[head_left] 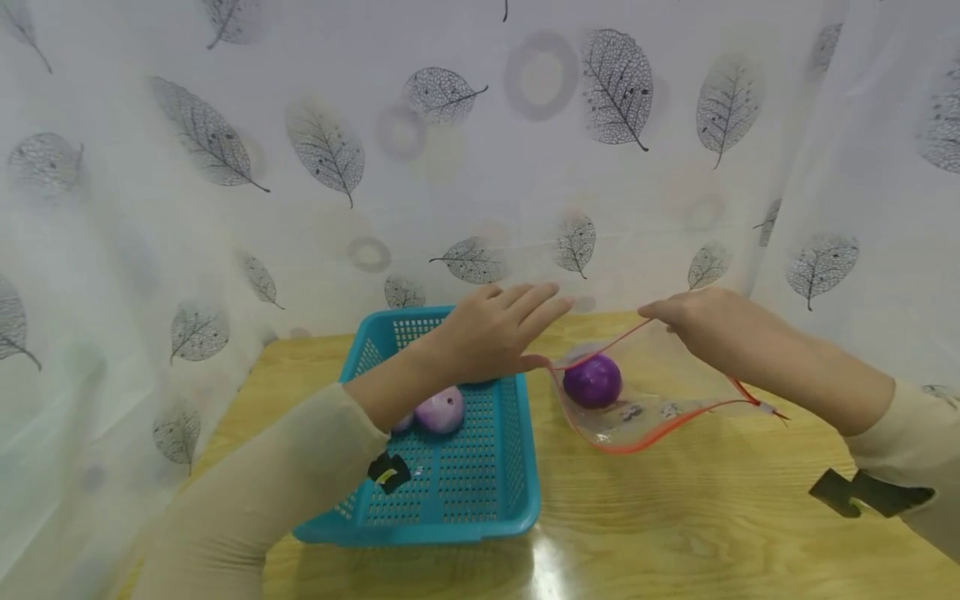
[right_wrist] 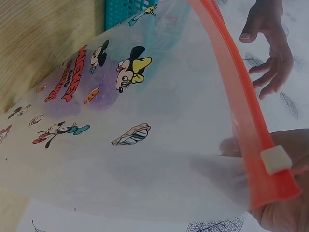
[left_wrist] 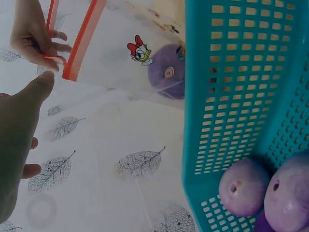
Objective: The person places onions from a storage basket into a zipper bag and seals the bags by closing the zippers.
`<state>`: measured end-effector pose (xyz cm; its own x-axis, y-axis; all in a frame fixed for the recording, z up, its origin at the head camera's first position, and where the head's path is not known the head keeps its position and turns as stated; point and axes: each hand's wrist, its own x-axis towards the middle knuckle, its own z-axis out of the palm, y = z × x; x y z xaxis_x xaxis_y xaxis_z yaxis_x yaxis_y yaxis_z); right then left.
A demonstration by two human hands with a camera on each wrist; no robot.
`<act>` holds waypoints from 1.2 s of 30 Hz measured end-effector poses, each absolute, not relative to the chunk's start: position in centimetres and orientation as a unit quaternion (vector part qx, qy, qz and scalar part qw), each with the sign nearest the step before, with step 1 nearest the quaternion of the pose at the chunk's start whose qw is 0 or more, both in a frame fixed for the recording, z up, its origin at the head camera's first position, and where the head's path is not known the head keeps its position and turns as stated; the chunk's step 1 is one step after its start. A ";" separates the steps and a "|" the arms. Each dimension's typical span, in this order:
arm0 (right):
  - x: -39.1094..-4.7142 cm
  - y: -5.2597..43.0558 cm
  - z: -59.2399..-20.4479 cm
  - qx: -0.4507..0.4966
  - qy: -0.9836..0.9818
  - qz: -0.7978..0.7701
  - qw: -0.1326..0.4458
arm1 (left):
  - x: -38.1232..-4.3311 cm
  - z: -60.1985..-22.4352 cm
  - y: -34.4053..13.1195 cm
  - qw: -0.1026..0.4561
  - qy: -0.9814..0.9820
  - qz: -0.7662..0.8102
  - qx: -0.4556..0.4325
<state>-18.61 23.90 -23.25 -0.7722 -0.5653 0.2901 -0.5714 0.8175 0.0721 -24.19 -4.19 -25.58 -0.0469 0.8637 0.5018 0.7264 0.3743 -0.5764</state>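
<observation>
My right hand (head_left: 701, 321) pinches the rim of a translucent zip bag (head_left: 697, 358) with an orange-red zip edge; in the head view its mouth gapes. Cartoon figures are printed on the bag, and a white slider (right_wrist: 276, 160) sits on the zip near my right hand. A glossy purple round thing (head_left: 592, 382), with a small ringed spot in the left wrist view, lies inside the bag. My left hand (head_left: 498, 329) is over the right side of the blue basket (head_left: 528, 467), fingers extended and holding nothing, thumb tip close to the bag's left corner.
Pale purple round things (left_wrist: 244, 187), each with a small dark hollow, lie in the basket, partly under my left forearm. The basket stands on a wood-grain table (head_left: 660, 525), left of the bag. A white leaf-print curtain (head_left: 480, 167) hangs behind the table.
</observation>
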 end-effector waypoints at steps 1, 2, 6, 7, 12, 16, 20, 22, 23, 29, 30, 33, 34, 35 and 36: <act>-18.6 23.9 -23.3 0.301 -0.942 0.010 0.150 | -24.3 -25.7 -4.3 0.415 -0.719 0.086 -0.551; -18.6 23.9 -23.3 0.300 -0.942 0.010 0.149 | -24.4 -25.8 -4.4 0.419 -0.718 0.091 -0.549; -18.5 23.9 -23.3 0.302 -0.941 0.010 0.150 | -24.7 -26.3 -4.8 0.428 -0.719 0.108 -0.537; -18.5 24.0 -23.3 0.303 -0.941 0.009 0.150 | -24.8 -26.4 -5.0 0.427 -0.721 0.109 -0.535; -18.4 24.1 -23.1 0.308 -0.938 0.005 0.159 | -25.1 -26.6 -5.7 0.415 -0.731 0.106 -0.531; -18.4 24.1 -23.1 0.306 -0.939 0.004 0.160 | -25.4 -26.8 -6.2 0.416 -0.731 0.100 -0.532; -18.4 24.0 -23.2 0.307 -0.938 0.005 0.160 | -25.8 -27.1 -6.8 0.412 -0.734 0.099 -0.531; -18.5 24.0 -23.3 0.310 -0.937 0.005 0.162 | -26.0 -27.3 -7.2 0.404 -0.739 0.100 -0.529; -18.5 24.0 -23.3 0.312 -0.936 0.004 0.163 | -26.0 -27.4 -7.3 0.401 -0.742 0.100 -0.528; -18.6 24.0 -23.5 0.315 -0.934 0.004 0.166 | -26.5 -28.0 -8.5 0.359 -0.769 0.100 -0.519; -18.6 24.0 -23.5 0.316 -0.934 0.004 0.167 | -26.6 -28.1 -8.6 0.350 -0.775 0.101 -0.517; -18.6 24.0 -23.5 0.321 -0.931 0.006 0.174 | -26.7 -28.2 -9.1 0.326 -0.789 0.098 -0.512; -18.6 24.0 -23.5 0.322 -0.930 0.005 0.175 | -26.8 -28.2 -9.2 0.320 -0.792 0.098 -0.511; -18.6 24.0 -23.5 0.323 -0.930 0.004 0.175 | -26.9 -28.3 -9.3 0.317 -0.794 0.098 -0.510; -18.6 24.0 -23.5 0.324 -0.929 0.004 0.177 | -27.0 -28.3 -9.4 0.314 -0.795 0.101 -0.508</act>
<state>-18.61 24.03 -23.54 -0.7274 -0.6007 0.3316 -0.6034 0.7901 0.1077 -26.99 -9.35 -28.32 -0.2854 0.8723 0.3972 0.7454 0.4625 -0.4801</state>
